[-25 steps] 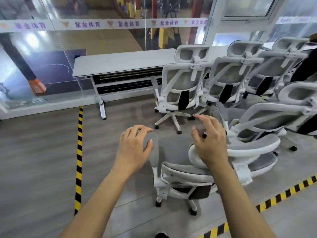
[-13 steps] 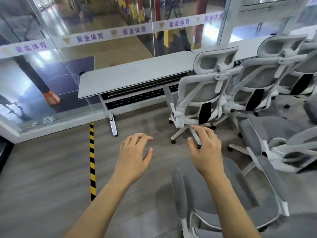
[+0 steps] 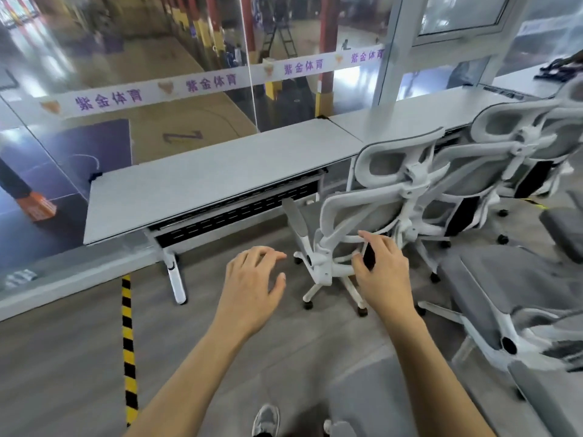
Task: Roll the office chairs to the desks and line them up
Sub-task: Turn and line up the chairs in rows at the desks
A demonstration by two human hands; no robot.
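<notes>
Both bare hands hover in the air above the grey wood-look floor [image 3: 63,357], holding nothing. The left hand [image 3: 252,285] has its grip spread, fingers loosely curled; the right hand [image 3: 383,272] is likewise spread, in front of the nearest white-framed grey mesh office chair [image 3: 375,197]. That chair stands with its back to the camera at the right end of the long pale grey bench [image 3: 205,171]. A second matching chair [image 3: 492,171] stands just beside it, with a grey-seated chair [image 3: 520,285] nearer on the right. A yellow-and-black floor stripe [image 3: 127,335] runs at left.
</notes>
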